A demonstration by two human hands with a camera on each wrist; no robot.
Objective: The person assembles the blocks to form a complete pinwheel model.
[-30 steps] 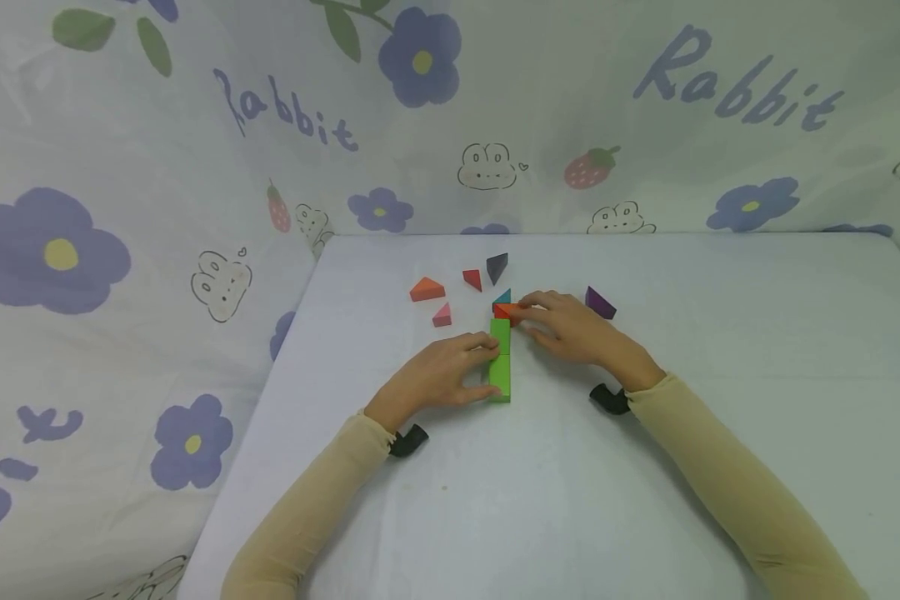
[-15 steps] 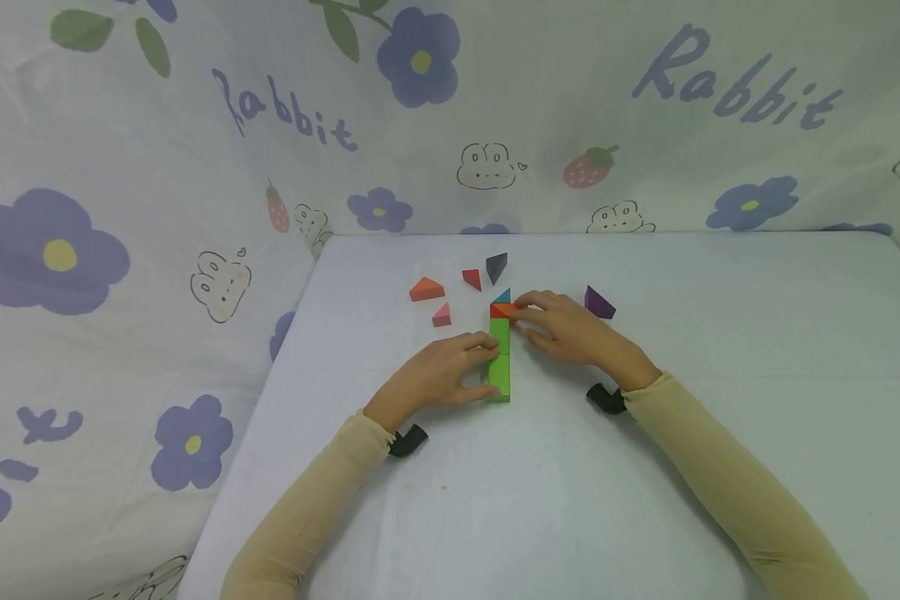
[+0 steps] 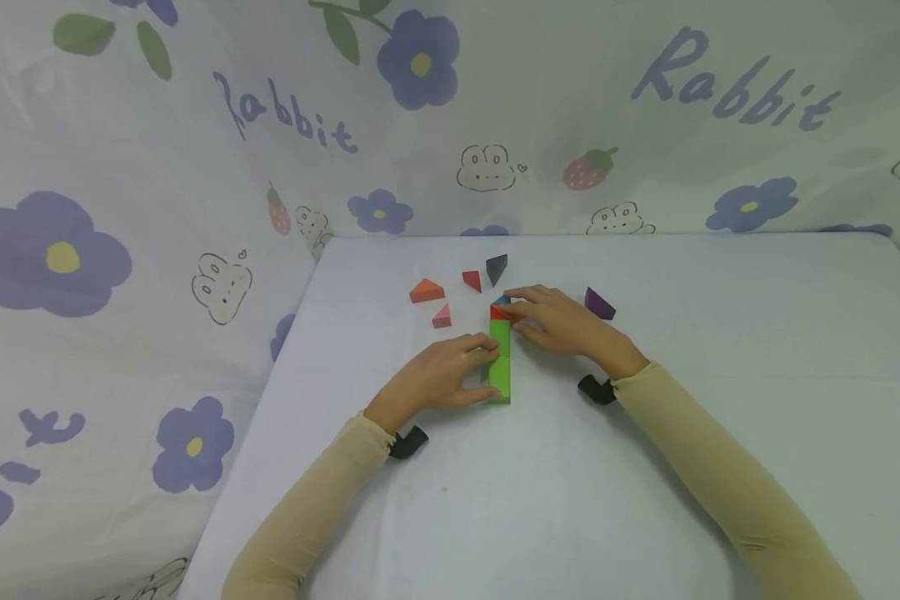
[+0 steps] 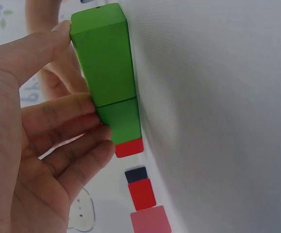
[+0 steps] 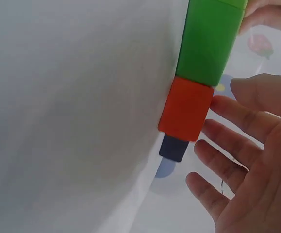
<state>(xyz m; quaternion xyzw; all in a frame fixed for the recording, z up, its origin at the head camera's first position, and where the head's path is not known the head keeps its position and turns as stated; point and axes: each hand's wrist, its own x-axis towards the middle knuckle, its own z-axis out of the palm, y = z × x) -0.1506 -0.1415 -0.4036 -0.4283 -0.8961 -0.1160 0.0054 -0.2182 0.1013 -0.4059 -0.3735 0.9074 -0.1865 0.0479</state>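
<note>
Two green blocks [image 3: 499, 379] lie end to end in a row running away from me. My left hand [image 3: 438, 371] is at their left side, its thumb by the near end and fingertips near the seam, as the left wrist view shows. At the row's far end sit a red triangular block [image 3: 497, 313] and an orange block [image 5: 186, 109], with a blue triangular block [image 3: 502, 299] just behind, partly covered by fingers. My right hand [image 3: 562, 321] reaches in from the right; its extended fingertips meet the orange block's side, and its thumb stands apart from the block.
Left of the row's far end lie an orange triangular block [image 3: 427, 291], a pink one [image 3: 442, 317] and a small red one [image 3: 472, 280]. A dark grey block [image 3: 497, 268] lies farther back, and a purple block [image 3: 599, 304] lies beyond my right hand on the white table [image 3: 540, 500].
The red and orange pieces have shifted slightly left, into line with the green blocks. My right hand has moved a little left and away, now covering more of the blue block. My left hand stays put.
</note>
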